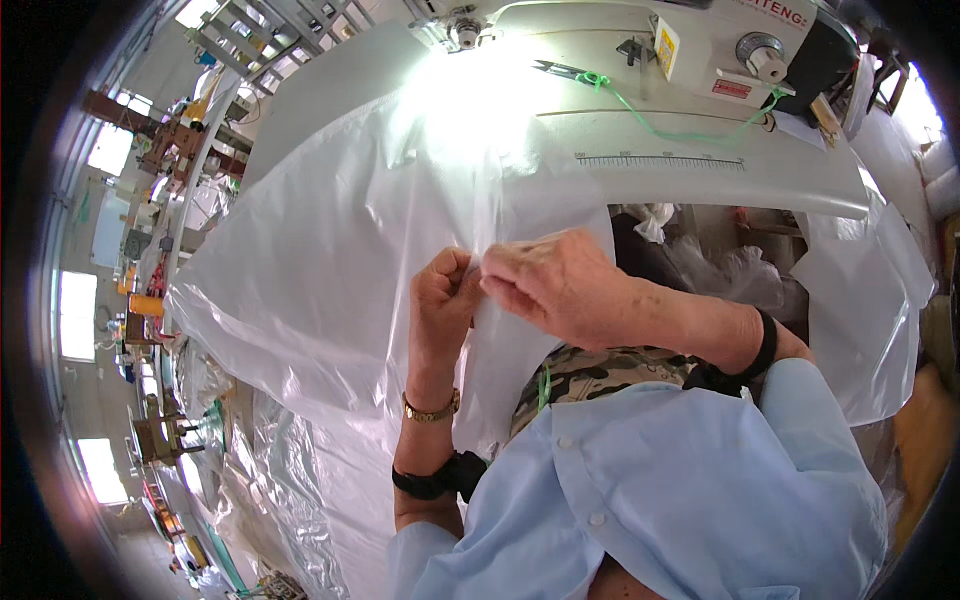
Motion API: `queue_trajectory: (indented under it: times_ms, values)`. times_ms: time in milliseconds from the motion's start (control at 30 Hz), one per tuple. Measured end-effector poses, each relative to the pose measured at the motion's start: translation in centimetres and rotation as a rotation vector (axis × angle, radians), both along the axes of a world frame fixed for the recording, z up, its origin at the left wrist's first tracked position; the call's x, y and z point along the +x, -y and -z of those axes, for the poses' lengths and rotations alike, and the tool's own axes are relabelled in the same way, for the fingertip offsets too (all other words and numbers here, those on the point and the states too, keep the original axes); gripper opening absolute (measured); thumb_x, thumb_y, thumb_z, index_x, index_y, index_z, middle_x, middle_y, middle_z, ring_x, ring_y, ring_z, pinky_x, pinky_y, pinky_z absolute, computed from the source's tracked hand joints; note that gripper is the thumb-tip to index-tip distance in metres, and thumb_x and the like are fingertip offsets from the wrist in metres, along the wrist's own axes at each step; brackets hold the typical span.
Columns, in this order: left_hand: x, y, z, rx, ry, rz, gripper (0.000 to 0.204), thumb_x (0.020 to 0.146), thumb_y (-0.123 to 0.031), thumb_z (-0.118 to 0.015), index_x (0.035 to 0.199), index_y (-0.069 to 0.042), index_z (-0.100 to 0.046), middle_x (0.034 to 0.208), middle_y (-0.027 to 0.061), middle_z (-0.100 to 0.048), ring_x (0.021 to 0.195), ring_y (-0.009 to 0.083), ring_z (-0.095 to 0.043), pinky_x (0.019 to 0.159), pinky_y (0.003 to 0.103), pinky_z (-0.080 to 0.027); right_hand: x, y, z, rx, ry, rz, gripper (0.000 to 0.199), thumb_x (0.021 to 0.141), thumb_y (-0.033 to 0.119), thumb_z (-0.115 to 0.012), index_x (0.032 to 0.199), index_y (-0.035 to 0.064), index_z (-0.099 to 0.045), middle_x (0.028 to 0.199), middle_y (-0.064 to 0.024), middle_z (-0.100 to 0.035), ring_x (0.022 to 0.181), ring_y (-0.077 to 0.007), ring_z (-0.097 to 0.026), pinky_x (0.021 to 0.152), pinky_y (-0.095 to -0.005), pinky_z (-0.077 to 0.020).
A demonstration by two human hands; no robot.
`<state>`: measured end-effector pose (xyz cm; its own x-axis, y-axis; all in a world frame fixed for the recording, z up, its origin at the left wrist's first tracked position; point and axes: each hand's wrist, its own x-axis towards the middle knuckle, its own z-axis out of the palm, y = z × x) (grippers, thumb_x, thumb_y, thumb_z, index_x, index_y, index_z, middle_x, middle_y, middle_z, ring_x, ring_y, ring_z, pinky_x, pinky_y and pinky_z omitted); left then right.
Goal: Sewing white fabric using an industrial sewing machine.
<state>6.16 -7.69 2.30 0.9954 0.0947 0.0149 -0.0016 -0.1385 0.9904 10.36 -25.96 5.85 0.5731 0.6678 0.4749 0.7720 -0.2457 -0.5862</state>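
Observation:
A large sheet of thin white translucent fabric (330,250) lies over the sewing table and hangs down to the left. My left hand (443,300) pinches a fold of this fabric, fingers closed, a gold bracelet and a black band on the wrist. My right hand (560,285) meets it from the right and grips the same fold, fingertips touching the left hand. Both hands hold the fabric in front of my chest, below the sewing machine (650,50).
The white sewing machine stands at the top on a pale table (700,170) with a printed ruler strip; green thread (660,125) trails across it. More white fabric (860,300) hangs at right. Silvery material (290,480) lies lower left. Workshop benches sit far left.

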Motion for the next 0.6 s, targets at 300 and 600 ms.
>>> queue_trajectory:
  times_ms: [300, 600]
  values:
    - [-0.1, 0.1, -0.2, 0.029, -0.035, 0.002, 0.009, 0.09, -0.007, -0.062, 0.082, -0.004, -0.062, 0.066, -0.0053, -0.056, 0.054, 0.0002, -0.045, 0.045, 0.019, -0.034, 0.7, -0.9, 0.6, -0.096, 0.13, -0.192, 0.019, 0.087, 0.011, -0.064, 0.086, 0.0032, -0.046, 0.066, -0.0088, -0.055, 0.056, -0.0313, -0.059, 0.051, -0.0409, -0.0439]
    - [-0.3, -0.5, -0.1, -0.209, -0.082, 0.056, 0.006, 0.092, -0.008, -0.057, 0.087, -0.004, -0.059, 0.071, -0.0035, -0.057, 0.058, 0.0025, -0.049, 0.049, 0.019, -0.037, 0.8, -1.2, 0.8, -0.207, 0.134, -0.26, 0.017, 0.088, 0.013, -0.062, 0.087, 0.0042, -0.047, 0.062, -0.0081, -0.054, 0.052, -0.0269, -0.058, 0.047, -0.0381, -0.0407]
